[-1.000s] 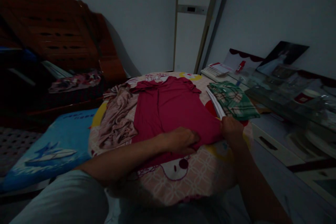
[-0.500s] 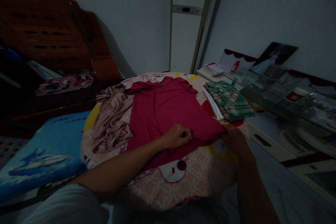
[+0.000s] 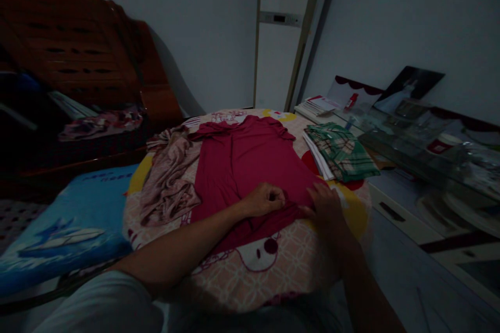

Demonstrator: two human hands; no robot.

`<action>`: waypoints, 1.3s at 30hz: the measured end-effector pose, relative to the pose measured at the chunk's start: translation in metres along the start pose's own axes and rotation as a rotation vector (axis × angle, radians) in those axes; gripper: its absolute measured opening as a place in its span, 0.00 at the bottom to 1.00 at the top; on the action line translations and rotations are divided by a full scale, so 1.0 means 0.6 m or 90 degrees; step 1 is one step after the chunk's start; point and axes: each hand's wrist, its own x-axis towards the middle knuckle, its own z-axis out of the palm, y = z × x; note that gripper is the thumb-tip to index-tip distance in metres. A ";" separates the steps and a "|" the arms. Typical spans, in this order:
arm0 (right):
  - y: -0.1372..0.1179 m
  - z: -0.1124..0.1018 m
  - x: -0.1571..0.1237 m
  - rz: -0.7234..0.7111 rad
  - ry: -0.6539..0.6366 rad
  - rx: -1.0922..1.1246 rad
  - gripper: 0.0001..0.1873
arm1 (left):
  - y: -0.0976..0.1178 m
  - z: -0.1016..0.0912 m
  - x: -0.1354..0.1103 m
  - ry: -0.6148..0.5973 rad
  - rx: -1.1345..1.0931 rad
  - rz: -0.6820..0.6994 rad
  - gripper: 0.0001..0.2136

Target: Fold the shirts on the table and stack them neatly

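A dark pink T-shirt point(image 3: 258, 161) lies spread on the patterned cloth of a round table, its sleeves at the far side. My left hand point(image 3: 264, 199) rests on the lower part of the shirt, fingers curled in and closed on the fabric. At the shirt's lower right corner is my right hand point(image 3: 325, 204), fingers apart, touching the cloth. Between the two hands the hem is bunched in folds. A crumpled pale pink garment point(image 3: 172, 177) lies left of the shirt. Right of it sits a folded green plaid cloth point(image 3: 344, 151) on something white.
The table's patterned cover point(image 3: 297, 265) shows along the near edge. A glass shelf point(image 3: 414, 140) with a paper cup point(image 3: 443, 143) stands at right. At left are a wooden bench point(image 3: 74, 52) and a blue cushion point(image 3: 74, 218). A tall white cabinet-like unit point(image 3: 279, 57) stands behind.
My right hand has moved left and its fingers have spread, letting the stretched corner of the T-shirt slacken and bunch. The left hand stays in place on the shirt.
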 end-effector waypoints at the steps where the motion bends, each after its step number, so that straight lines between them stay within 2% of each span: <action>1: -0.001 -0.006 0.004 0.016 -0.008 -0.016 0.20 | 0.001 0.000 -0.001 -0.003 -0.003 0.002 0.08; 7: 0.046 -0.038 0.019 0.231 -0.068 -0.084 0.17 | 0.002 -0.002 -0.003 -0.016 0.002 0.016 0.09; 9: 0.060 -0.045 0.022 0.262 -0.087 -0.102 0.15 | 0.001 -0.004 -0.002 -0.013 0.031 0.027 0.09; 12: 0.068 -0.059 0.024 0.263 -0.031 -0.121 0.12 | 0.001 -0.005 -0.002 -0.030 0.079 0.084 0.09; 14: 0.069 -0.071 0.022 0.257 0.048 -0.141 0.10 | 0.002 -0.004 -0.002 -0.070 0.115 0.123 0.09; 16: 0.071 -0.081 0.020 0.250 0.089 -0.163 0.10 | 0.002 -0.002 -0.003 -0.123 0.160 0.143 0.08; 19: 0.077 -0.082 0.018 0.257 0.043 -0.193 0.08 | 0.003 0.004 -0.005 -0.181 0.238 0.161 0.05; 21: 0.083 -0.077 0.015 0.268 -0.037 -0.200 0.09 | 0.004 0.008 -0.006 -0.196 0.281 0.179 0.05; 24: 0.091 -0.077 0.007 0.263 -0.146 -0.185 0.10 | 0.007 0.013 -0.006 -0.212 0.305 0.206 0.11; 26: 0.091 -0.086 0.004 0.243 -0.155 -0.179 0.10 | 0.008 0.013 -0.005 -0.225 0.302 0.214 0.13; 28: 0.084 -0.099 0.013 0.203 -0.119 -0.166 0.10 | 0.007 0.013 -0.005 -0.232 0.297 0.218 0.13; 30: 0.068 -0.107 0.041 0.153 -0.071 -0.141 0.11 | 0.004 0.013 -0.004 -0.237 0.295 0.222 0.13; 32: 0.046 -0.103 0.087 0.098 -0.036 -0.113 0.14 | 0.001 0.012 -0.003 -0.243 0.296 0.219 0.13; 35: 0.016 -0.075 0.177 0.062 -0.108 -0.069 0.15 | -0.002 0.012 -0.004 -0.250 0.299 0.212 0.13; 37: 0.007 -0.047 0.236 0.049 -0.117 -0.063 0.17 | -0.003 0.012 -0.005 -0.248 0.297 0.218 0.13; 39: 0.004 -0.018 0.289 0.095 -0.149 -0.096 0.18 | -0.003 0.011 -0.005 -0.247 0.297 0.226 0.13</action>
